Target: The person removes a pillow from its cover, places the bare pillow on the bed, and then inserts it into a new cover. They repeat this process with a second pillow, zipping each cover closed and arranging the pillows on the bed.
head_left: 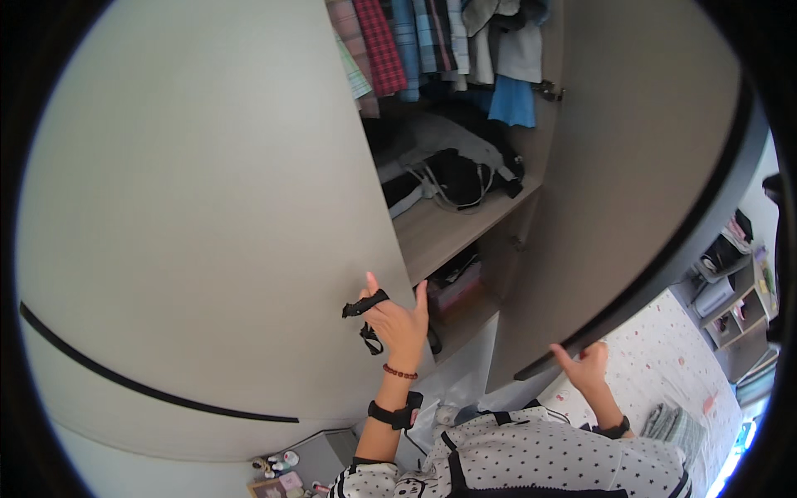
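Note:
My left hand (397, 326) is raised against the pale left wardrobe door (207, 216), close to its inner edge. Its thumb and a finger point upward, spread apart. Black strap pieces (365, 304) hang about its fingers, and a beaded bracelet and a black band circle the wrist. On the right, my right hand (588, 365) grips the dark-trimmed edge of the open right wardrobe door (631, 183), thumb on the inner side and fingers curled. Between the doors, the wardrobe shelf (465, 228) holds a heap of grey and black items (457, 162).
Checked shirts (382, 50) and other clothes hang above the shelf. A lower compartment (465, 290) holds items in shadow. Behind the right door is a bed (677, 373) with a patterned sheet and a folded grey cloth (674, 425). Small figures stand on a grey surface (324, 452) at lower left.

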Motion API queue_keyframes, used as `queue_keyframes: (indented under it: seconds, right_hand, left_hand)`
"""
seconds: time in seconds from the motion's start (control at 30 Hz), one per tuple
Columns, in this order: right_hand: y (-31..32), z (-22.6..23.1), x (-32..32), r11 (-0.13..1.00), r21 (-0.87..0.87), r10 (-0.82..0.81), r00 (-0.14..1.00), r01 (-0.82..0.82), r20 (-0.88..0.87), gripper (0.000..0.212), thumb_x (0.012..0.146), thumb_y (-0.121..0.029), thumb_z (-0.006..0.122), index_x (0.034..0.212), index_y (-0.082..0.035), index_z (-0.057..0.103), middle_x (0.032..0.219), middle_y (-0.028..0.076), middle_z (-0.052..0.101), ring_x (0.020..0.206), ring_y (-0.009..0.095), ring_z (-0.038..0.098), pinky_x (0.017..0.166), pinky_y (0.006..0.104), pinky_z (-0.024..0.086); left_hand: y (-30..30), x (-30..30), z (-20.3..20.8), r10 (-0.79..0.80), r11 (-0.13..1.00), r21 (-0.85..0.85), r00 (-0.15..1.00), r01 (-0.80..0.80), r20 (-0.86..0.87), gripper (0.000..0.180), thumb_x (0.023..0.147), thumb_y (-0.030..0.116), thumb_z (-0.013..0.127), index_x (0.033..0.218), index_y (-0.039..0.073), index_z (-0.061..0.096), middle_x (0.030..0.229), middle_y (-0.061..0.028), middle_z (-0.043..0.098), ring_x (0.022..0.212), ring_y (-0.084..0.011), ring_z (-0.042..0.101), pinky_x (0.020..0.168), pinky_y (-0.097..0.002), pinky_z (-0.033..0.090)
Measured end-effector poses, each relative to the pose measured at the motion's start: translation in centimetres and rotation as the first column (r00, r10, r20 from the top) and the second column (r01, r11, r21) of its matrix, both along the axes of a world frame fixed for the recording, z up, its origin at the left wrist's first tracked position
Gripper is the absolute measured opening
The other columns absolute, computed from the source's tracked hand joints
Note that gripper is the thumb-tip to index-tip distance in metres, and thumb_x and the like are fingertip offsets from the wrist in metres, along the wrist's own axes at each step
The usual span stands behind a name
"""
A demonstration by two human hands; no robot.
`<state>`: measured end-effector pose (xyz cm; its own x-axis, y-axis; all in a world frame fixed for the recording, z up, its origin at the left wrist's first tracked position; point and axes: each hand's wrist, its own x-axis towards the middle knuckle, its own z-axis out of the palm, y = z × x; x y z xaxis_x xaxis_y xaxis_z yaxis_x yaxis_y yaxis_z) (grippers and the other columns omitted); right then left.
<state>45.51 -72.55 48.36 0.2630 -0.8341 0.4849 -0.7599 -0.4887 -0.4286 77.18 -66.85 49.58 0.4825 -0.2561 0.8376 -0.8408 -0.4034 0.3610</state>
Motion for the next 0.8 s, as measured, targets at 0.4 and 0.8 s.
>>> queue_keyframes:
  seconds: [0.4,0.8]
  right_hand:
    - [-7.1,-1.4,-15.5,0.902,0.115,-0.413,0.757,0.416,0.506,0.031,0.087,-0.027,0.069,0.096,0.000,0.057,0.083,0.005,0.062,0.049,0.006,0.045,0.045,0.0226,0.035]
    - [-25.8,-4.7,-29.4,0.962,0.186,-0.271,0.795,0.201,0.543,0.047,0.090,-0.021,0.063,0.127,0.005,0.048,0.115,0.011,0.060,0.054,0.006,0.045,0.046,0.0219,0.037]
  left_hand:
    - [-4.6,3.6,-2.9,0.087,0.996,-0.044,0.989,-0.082,0.119,0.087,0.069,0.001,0.070,0.142,-0.008,0.025,0.091,-0.0190,0.050,0.067,-0.0313,0.051,0.055,-0.0411,0.039]
    - [-4.0,-2.1,-3.5,0.291,0.957,-0.081,0.921,-0.280,0.260,0.065,0.061,0.000,0.070,0.116,-0.004,0.037,0.111,-0.0207,0.038,0.100,-0.0359,0.042,0.083,-0.0441,0.040]
